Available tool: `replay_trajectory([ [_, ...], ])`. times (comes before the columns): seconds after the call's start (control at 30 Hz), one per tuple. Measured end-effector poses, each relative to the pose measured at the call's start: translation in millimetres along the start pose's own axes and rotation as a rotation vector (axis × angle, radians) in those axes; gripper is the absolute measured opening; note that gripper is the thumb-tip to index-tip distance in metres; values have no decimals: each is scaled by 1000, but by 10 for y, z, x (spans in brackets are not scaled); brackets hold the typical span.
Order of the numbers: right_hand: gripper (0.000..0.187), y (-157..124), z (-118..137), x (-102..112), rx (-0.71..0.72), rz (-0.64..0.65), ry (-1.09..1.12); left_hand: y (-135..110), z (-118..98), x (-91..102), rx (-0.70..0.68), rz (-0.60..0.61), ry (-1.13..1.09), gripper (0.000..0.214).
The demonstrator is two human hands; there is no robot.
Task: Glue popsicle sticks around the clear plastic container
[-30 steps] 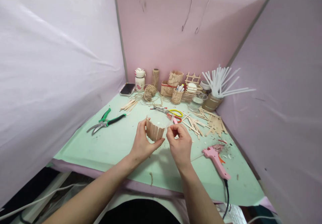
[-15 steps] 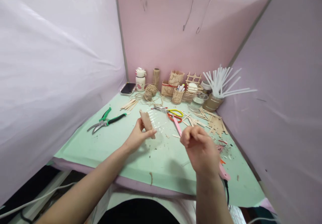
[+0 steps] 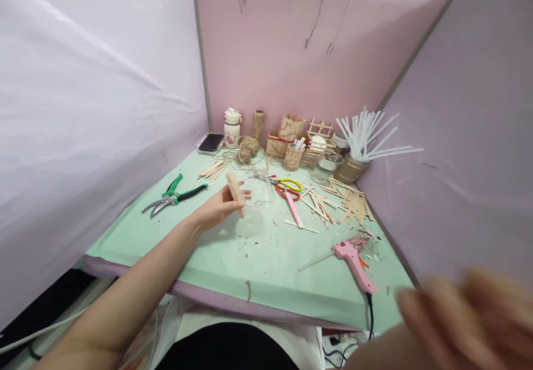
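My left hand (image 3: 216, 210) is closed around a small flat wooden piece (image 3: 235, 193), which looks made of craft sticks, and holds it tilted above the table's left middle. Behind it lies a crumpled clear plastic sheet (image 3: 261, 188). At the lower right, past the table's edge, my right hand (image 3: 470, 314) is smeared by motion, so its grip cannot be made out. Nearest to it on the table is a pink glue gun (image 3: 353, 259) with a clear glue stick (image 3: 315, 261) in its back end.
Green-handled pruning shears (image 3: 172, 195) lie at the left. Scissors (image 3: 287, 187), a pink cutter (image 3: 293, 209) and loose craft sticks (image 3: 320, 203) spread across the right middle. Along the back stand a bottle (image 3: 232, 128), twine (image 3: 249, 149), stick-built boxes (image 3: 291, 128) and a jar of glue sticks (image 3: 352, 169).
My right hand has swung from above the glue gun to the lower right, uncovering the gun. My left hand has shifted slightly left with the wooden piece, and its tilt has changed.
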State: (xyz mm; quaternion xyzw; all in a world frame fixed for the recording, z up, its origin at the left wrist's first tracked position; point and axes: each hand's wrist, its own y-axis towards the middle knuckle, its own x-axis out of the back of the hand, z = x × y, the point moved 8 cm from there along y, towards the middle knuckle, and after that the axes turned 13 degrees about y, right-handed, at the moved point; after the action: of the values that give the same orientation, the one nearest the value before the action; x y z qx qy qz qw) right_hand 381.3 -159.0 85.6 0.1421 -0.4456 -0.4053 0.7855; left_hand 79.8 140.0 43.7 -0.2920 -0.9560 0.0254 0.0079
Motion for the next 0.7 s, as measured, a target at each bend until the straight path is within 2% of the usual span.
replay_trajectory([
  [0.03,27,170,206,-275,13,97,113,17,-42,3,-14,19,9,89],
  [0.1,34,382,633,-891,-1,383,465,52,-129,16,-44,42,10,88],
  [0.13,36,403,834,-1195,-46,549,664,68,-166,24,-56,48,1,87],
  [0.17,41,405,973,-1444,-115,636,765,82,-195,33,-66,50,-13,86],
  [0.23,62,362,1117,-1842,-225,689,742,100,-227,42,-76,54,-50,83],
  [0.33,79,240,1296,-2274,-224,749,669,106,-212,23,-76,60,-89,80],
  [0.4,70,194,1431,-2439,-157,779,657,107,-179,2,-77,56,-94,79],
  [0.47,37,179,1532,-2518,-102,806,641,122,-172,6,-99,39,-86,80],
  [0.5,30,185,1553,-2527,-86,809,625,136,-193,30,-121,24,-78,80],
  [0.53,31,197,1551,-2522,-79,806,603,155,-239,74,-152,3,-66,79],
  [0.6,36,234,1485,-2481,-77,777,535,190,-424,237,-234,-61,-32,73],
  [0.7,35,278,1316,-2421,-94,735,406,161,-948,654,-405,-219,1,64],
])
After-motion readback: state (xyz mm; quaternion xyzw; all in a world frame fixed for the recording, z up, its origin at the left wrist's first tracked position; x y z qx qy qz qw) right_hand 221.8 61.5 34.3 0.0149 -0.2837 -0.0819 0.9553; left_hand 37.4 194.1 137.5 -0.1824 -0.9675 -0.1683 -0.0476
